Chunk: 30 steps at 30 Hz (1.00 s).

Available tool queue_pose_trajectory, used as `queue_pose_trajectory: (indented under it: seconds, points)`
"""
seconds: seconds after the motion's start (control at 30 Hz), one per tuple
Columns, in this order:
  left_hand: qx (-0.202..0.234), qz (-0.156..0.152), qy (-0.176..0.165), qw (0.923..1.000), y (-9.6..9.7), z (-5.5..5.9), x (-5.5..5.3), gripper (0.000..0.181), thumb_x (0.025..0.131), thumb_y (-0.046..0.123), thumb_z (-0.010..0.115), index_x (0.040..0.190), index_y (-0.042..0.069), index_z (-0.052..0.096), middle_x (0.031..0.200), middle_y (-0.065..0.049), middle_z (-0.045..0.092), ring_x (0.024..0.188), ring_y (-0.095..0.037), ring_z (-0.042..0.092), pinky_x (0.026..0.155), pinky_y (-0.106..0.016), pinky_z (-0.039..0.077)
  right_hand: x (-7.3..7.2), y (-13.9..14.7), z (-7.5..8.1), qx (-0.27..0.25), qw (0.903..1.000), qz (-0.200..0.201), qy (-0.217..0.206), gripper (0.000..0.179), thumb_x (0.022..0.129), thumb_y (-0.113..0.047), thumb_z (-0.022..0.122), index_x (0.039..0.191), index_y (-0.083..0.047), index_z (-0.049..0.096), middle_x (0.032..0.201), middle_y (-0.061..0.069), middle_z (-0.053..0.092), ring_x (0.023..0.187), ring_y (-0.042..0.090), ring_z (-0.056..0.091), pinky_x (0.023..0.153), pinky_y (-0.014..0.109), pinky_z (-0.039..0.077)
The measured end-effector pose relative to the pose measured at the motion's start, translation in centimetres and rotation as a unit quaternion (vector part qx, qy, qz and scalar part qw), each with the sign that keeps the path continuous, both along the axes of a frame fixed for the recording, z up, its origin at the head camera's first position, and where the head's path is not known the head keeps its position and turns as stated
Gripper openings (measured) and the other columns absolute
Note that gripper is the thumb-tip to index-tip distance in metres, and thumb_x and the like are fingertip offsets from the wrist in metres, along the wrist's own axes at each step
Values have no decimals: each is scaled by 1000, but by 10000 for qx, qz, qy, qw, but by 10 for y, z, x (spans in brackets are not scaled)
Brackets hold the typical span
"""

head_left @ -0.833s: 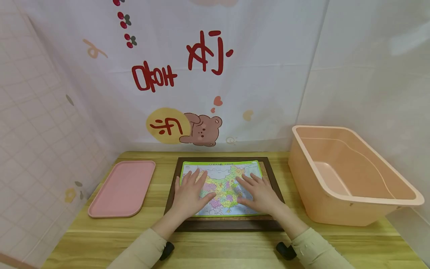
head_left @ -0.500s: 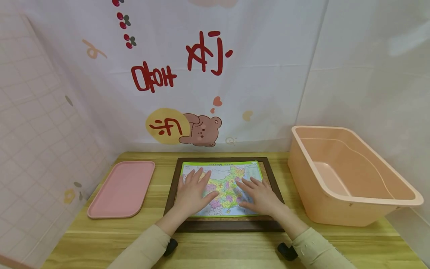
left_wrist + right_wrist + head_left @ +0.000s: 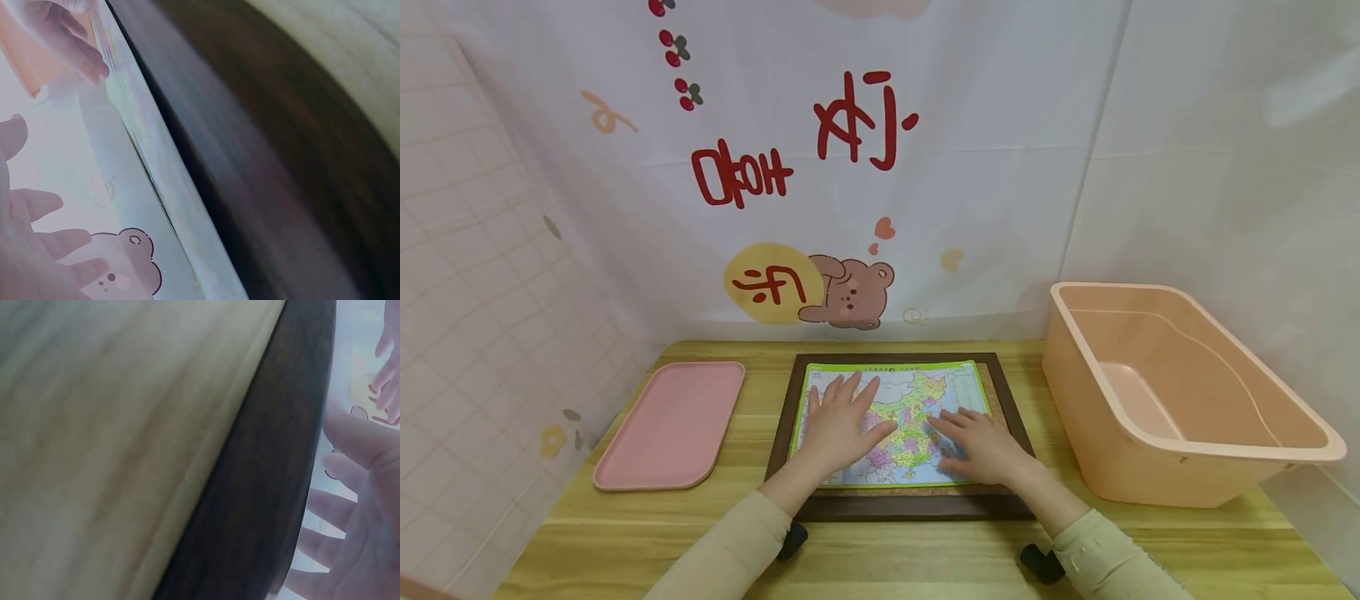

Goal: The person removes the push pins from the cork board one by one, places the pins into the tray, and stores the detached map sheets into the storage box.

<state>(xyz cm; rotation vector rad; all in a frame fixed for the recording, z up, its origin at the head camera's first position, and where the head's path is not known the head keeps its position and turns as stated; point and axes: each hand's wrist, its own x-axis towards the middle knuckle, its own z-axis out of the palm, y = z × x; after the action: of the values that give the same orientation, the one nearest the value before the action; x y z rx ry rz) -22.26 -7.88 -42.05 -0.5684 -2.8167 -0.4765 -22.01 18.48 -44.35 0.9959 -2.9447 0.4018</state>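
Note:
A colourful map sheet [image 3: 917,429] with a green border lies inside a dark wooden frame [image 3: 917,507], whose cork-like backing [image 3: 995,396] shows at the right. My left hand [image 3: 838,425] is spread over the map's left half, palm down and holding nothing. Over the lower right part of the map is my right hand [image 3: 988,450], its fingers apart and slightly bent. In the left wrist view, the left fingers [image 3: 65,244] look raised off the sheet. The right fingers [image 3: 328,544] also extend with nothing between them; whether their tips touch the map cannot be told.
A pink tray [image 3: 673,425] lies left of the frame on the wooden table [image 3: 910,558]. To the right stands a deep peach tub [image 3: 1195,375]. A printed white cloth [image 3: 985,167] hangs behind. Black fittings [image 3: 1041,564] show at both wrists.
The left hand has shifted right over the map, uncovering more of its left edge. The right hand has moved slightly right and nearer the body.

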Motion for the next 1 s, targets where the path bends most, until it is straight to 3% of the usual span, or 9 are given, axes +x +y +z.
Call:
queue_pose_trajectory:
  seconds: [0.47, 1.0]
  points:
    - [115, 193, -281, 9994, 5, 6, -14, 72, 91, 59, 61, 147, 14, 50, 152, -19, 38, 137, -47, 33, 107, -74, 16, -3, 3, -4, 1, 9997, 84, -242, 60, 88, -34, 75, 139, -6, 57, 144, 24, 48, 127, 52, 45, 92, 70, 42]
    - [344, 339, -424, 9979, 17, 6, -29, 66, 91, 48, 69, 144, 13, 53, 147, -15, 47, 135, -41, 38, 108, -71, 18, -3, 4, -3, -49, 9983, -100, -578, 60, 89, -33, 74, 141, -7, 55, 147, 22, 45, 133, 49, 39, 101, 66, 37]
